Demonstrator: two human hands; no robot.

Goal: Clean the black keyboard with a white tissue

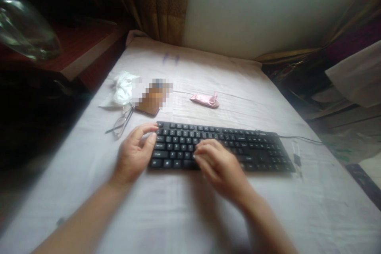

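A black keyboard (222,145) lies flat on a pale sheet, its keys facing up. At its left end, my left hand (135,151) is bent around the edge, with thumb and fingertips against the upper left corner. My right hand (218,162) is over the middle of the lower key rows, fingers curled and pressed together. Whatever those fingers may hold is hidden or too small to make out. The keys beneath that hand are covered. A dark cable (300,138) runs rightward from behind the keyboard.
Beyond the keyboard lie a pink satin item (205,100), a partly pixelated brown phone-like object (150,103), eyeglasses (120,124) and crumpled white material (123,87). A black binder clip (297,158) sits by its right end. Dark red furniture (86,47) stands at the left.
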